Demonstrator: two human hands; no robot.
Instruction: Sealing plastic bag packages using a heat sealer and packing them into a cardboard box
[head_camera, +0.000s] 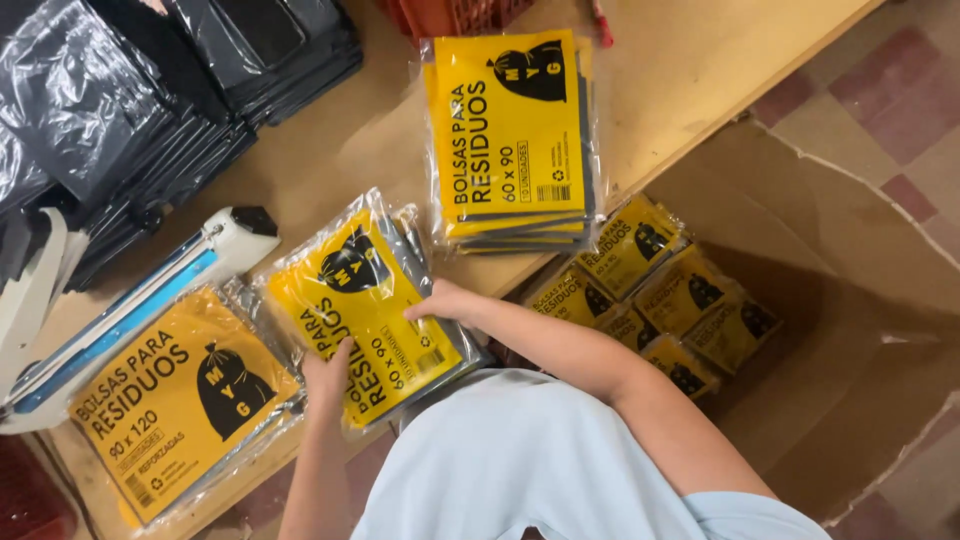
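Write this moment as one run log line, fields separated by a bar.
left hand: on near edge of yellow packet | right hand: on its right edge | packet: flat on table | stack of yellow packets: behind

The packet (365, 310) is a flat, clear plastic sleeve with a yellow card printed in black, showing a black bag figure. Dark folded bags show along its right edge. It lies tilted on the tabletop (690, 60), its lower corner over the near edge, between a larger yellow packet and a stack.
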